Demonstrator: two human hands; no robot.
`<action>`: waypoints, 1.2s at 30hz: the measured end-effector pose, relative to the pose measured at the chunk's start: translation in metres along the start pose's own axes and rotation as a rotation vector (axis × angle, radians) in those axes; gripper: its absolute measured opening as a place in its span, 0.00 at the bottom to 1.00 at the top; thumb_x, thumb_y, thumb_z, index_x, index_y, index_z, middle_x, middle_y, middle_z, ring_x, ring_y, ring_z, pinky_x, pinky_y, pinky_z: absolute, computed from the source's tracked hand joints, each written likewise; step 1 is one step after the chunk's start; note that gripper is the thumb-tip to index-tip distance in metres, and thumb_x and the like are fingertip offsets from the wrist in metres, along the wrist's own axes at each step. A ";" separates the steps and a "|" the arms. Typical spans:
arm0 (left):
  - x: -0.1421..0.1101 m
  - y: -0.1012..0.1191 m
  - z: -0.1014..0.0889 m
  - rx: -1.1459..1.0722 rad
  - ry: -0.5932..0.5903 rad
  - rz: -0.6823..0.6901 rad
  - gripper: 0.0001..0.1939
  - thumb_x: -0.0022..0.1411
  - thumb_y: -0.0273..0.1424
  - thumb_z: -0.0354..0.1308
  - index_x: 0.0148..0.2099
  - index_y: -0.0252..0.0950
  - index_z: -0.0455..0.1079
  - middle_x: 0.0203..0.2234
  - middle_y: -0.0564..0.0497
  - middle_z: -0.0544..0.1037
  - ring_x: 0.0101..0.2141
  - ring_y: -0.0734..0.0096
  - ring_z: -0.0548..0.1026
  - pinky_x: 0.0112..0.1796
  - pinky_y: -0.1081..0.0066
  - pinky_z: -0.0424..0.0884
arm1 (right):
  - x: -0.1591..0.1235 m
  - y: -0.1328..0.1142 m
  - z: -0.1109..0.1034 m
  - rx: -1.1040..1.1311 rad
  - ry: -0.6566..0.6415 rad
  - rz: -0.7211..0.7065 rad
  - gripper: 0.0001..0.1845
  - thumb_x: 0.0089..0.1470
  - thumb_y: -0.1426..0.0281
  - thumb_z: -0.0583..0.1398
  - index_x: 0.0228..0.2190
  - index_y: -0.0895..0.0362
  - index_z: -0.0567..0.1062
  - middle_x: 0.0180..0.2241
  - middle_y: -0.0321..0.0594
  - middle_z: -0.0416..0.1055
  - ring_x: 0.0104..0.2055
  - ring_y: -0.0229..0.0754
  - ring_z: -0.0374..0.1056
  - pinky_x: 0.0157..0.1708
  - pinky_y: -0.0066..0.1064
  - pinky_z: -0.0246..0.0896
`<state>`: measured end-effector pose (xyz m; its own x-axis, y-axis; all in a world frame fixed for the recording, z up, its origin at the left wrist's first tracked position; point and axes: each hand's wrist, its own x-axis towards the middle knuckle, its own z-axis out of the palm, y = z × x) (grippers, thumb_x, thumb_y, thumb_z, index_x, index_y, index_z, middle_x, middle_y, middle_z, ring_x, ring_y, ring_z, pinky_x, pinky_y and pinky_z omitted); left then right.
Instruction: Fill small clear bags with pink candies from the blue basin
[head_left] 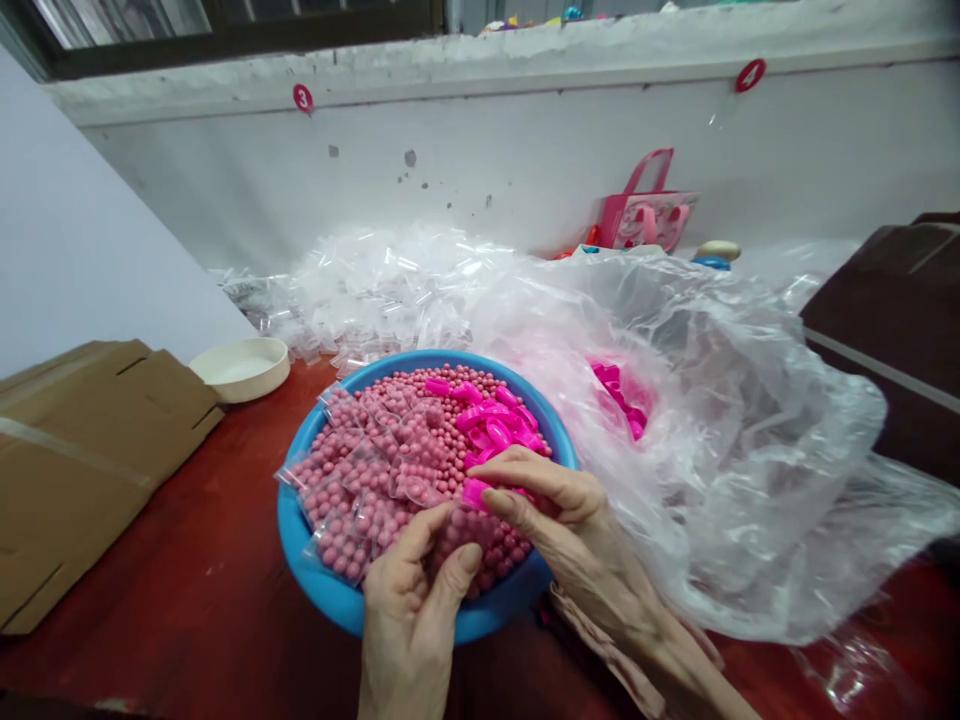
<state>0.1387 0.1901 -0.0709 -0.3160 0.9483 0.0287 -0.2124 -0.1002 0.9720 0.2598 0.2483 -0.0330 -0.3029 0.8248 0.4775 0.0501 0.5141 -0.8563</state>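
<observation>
While I watch remotely, right hand [574, 535] nearly closed, pinching magenta plastic piece [475, 492] | left hand [409, 620] curled over pink beads [472, 535], hold unclear | blue basin [300, 540] beneath both hands | risk: slipped pinch or tipped basin could scatter beads across red table [157, 640] | clear plastic sheet [750, 480] at 2 o'clock

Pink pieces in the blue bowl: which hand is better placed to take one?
Probably the right hand: its fingers are at a bright pink piece, close to the pile of pink pieces. The left hand sits lower, over the pink beads, farther from the pile.
</observation>
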 end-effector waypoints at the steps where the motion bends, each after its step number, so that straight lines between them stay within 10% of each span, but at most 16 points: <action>1: 0.000 0.000 0.000 -0.001 0.005 0.007 0.12 0.52 0.35 0.64 0.40 0.40 0.76 0.30 0.54 0.78 0.29 0.72 0.74 0.32 0.76 0.70 | -0.002 -0.001 0.000 -0.041 -0.001 -0.040 0.09 0.53 0.73 0.62 0.36 0.51 0.80 0.30 0.34 0.73 0.33 0.35 0.68 0.34 0.26 0.63; 15: 0.001 -0.001 -0.008 0.052 -0.113 -0.032 0.14 0.54 0.38 0.62 0.40 0.36 0.75 0.21 0.54 0.73 0.20 0.76 0.67 0.23 0.79 0.65 | -0.020 -0.007 -0.007 -0.646 -0.183 -0.339 0.18 0.58 0.79 0.53 0.50 0.61 0.70 0.37 0.45 0.70 0.38 0.39 0.66 0.36 0.29 0.67; 19: 0.003 -0.001 -0.011 0.055 -0.188 -0.046 0.14 0.55 0.38 0.61 0.42 0.36 0.74 0.22 0.54 0.72 0.20 0.77 0.67 0.22 0.79 0.65 | -0.022 -0.006 -0.007 -0.642 -0.126 -0.442 0.19 0.56 0.81 0.53 0.50 0.61 0.69 0.37 0.46 0.71 0.40 0.41 0.66 0.38 0.31 0.67; 26: 0.002 0.000 -0.011 0.019 -0.191 -0.098 0.16 0.55 0.40 0.60 0.41 0.35 0.75 0.19 0.53 0.70 0.18 0.78 0.63 0.18 0.79 0.60 | -0.014 -0.008 -0.011 -0.326 -0.218 -0.225 0.21 0.56 0.80 0.55 0.47 0.46 0.74 0.33 0.36 0.71 0.32 0.34 0.70 0.29 0.21 0.67; 36: -0.001 -0.003 -0.007 -0.013 -0.112 -0.113 0.15 0.52 0.40 0.62 0.38 0.35 0.76 0.19 0.52 0.70 0.19 0.77 0.63 0.18 0.79 0.59 | -0.028 -0.002 -0.013 -0.501 -0.215 -0.345 0.32 0.57 0.81 0.54 0.59 0.45 0.59 0.43 0.41 0.71 0.42 0.37 0.70 0.40 0.24 0.69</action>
<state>0.1337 0.1872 -0.0752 -0.1845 0.9813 -0.0542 -0.2525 0.0059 0.9676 0.2808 0.2275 -0.0417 -0.5627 0.5538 0.6138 0.3387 0.8317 -0.4399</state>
